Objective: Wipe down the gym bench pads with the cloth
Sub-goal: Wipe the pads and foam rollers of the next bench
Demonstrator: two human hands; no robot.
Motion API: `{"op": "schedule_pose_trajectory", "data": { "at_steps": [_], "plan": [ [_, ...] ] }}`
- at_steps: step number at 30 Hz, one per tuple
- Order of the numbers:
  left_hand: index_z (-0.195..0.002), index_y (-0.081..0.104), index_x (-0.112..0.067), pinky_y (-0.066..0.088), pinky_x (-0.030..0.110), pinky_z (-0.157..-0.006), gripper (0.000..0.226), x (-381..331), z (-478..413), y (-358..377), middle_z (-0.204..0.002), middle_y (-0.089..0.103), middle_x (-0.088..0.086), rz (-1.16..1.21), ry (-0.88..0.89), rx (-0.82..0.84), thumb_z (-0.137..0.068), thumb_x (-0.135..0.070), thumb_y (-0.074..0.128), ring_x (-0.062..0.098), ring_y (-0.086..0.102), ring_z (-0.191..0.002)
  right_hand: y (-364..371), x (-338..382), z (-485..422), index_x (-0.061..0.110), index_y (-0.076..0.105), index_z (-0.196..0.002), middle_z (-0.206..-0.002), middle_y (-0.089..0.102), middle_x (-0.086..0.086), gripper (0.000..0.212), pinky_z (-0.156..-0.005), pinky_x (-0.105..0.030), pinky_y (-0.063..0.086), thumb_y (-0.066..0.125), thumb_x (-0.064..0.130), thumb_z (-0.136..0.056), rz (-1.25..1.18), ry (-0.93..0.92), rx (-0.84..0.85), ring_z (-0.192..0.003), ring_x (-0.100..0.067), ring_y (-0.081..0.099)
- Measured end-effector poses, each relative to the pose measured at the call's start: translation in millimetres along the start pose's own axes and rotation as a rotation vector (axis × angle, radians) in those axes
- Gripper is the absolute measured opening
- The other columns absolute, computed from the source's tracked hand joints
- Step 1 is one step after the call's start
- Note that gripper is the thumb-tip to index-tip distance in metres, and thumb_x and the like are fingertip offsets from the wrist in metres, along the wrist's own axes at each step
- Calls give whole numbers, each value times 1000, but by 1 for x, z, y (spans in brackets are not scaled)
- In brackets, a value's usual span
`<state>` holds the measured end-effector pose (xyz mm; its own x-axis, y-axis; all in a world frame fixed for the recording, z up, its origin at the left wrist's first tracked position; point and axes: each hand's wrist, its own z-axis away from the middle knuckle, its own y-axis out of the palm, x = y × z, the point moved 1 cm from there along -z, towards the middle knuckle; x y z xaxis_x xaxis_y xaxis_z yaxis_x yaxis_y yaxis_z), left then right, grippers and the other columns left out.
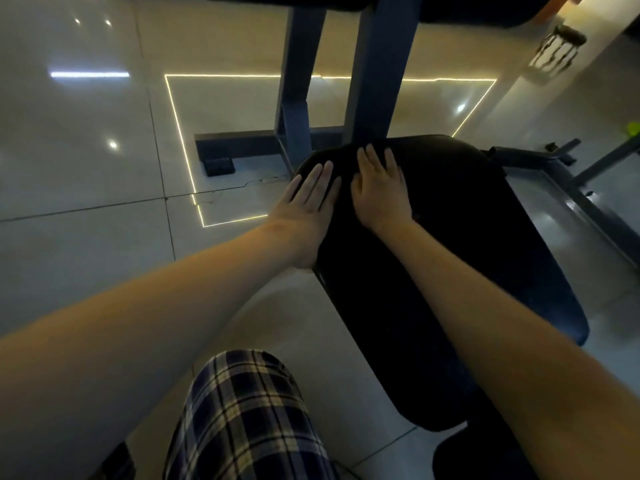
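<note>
A black bench pad runs from the lower middle up to the centre. At its far end lies a dark cloth, wrinkled and hard to tell from the pad in the dim light. My left hand lies flat with straight fingers on the pad's far left edge. Next to it, my right hand presses flat on the cloth, fingers spread and straight. Both forearms reach in from below. Another dark pad crosses the top of the view.
Two blue steel uprights rise just beyond the pad from a dark base foot. A grey metal frame lies on the floor at the right. The glossy tiled floor reflects lights. My leg in plaid shorts is below.
</note>
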<state>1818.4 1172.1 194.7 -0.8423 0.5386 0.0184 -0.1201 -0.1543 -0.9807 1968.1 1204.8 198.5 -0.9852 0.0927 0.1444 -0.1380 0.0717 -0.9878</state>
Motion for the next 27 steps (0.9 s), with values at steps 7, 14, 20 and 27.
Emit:
{"op": "schedule_pose_trajectory", "data": {
  "at_steps": [7, 14, 20, 27],
  "plan": [
    [-148, -23, 4, -2, 42, -123, 111, -11, 14, 2, -155, -33, 23, 263, -211, -66, -91, -29, 66, 36, -25, -146, -1, 9, -8, 19, 13, -156, -164, 7, 0, 53, -121, -42, 4, 25, 31, -105, -3, -54, 30, -151, -24, -3],
    [-152, -22, -6, 39, 24, -102, 118, 20, 25, 4, -159, -33, 7, 487, -37, 15, -82, -16, 73, 28, 20, -149, 4, 12, 89, 22, 21, -154, -162, 14, 5, 53, -121, -39, 6, 27, 32, -103, -14, -357, 91, -151, -20, 1],
    [-151, -22, -5, 28, 23, -107, 114, 28, 17, -10, -159, -29, 13, 439, 3, 122, -85, -17, 69, 33, 13, -150, 7, 40, 15, 18, 20, -155, -162, 15, 4, 52, -122, -40, 7, 25, 31, -104, -64, -153, 6, -151, -19, 2],
    [-155, -16, -10, 15, 41, -122, 86, 23, 6, -24, -162, -23, 12, 445, -116, 225, -99, -37, 43, 30, 1, -152, 6, 49, -21, 18, 16, -155, -164, 10, 3, 53, -121, -42, 2, 24, 31, -104, -82, -73, 26, -151, -22, -2]
  ]
}}
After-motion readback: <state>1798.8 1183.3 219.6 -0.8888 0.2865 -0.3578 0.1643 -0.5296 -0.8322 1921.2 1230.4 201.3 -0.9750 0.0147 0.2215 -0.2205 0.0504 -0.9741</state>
